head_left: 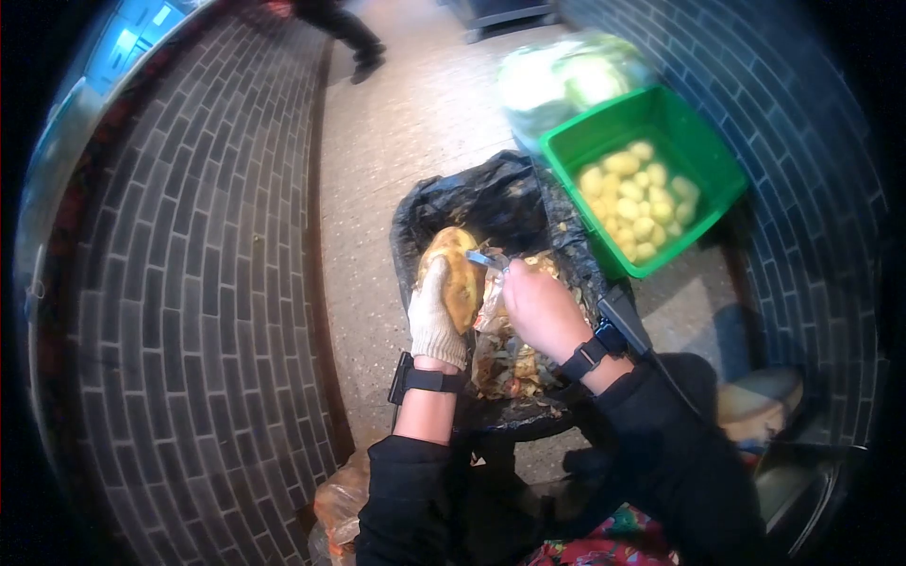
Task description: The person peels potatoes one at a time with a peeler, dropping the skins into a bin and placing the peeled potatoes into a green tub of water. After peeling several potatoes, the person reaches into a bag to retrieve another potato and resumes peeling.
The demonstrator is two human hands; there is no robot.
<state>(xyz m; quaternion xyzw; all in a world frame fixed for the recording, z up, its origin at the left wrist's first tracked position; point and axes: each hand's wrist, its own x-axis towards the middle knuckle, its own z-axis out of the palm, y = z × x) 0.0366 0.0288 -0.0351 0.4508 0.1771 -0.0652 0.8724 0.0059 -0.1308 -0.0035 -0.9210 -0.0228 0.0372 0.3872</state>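
My left hand (433,316), in a knitted cream glove, grips a large yellow-brown root vegetable (459,275) whose exact kind I cannot make out. Bare and closed, my right hand (540,300) holds a small peeler (483,258) with a bluish end against the vegetable's right side. Both hands are over a container lined with a black plastic bag (472,200). Peelings and scraps (517,370) lie inside it below my hands. My right fingers cover most of the peeler's handle.
A green crate (710,174) of peeled potatoes (642,203) stands to the right, with clear bags of cabbages (580,75) behind it. Dark brick walls (203,274) flank the speckled floor (406,104). A person's leg (349,33) shows at the far left. An orange-filled plastic bag (342,500) sits lower left.
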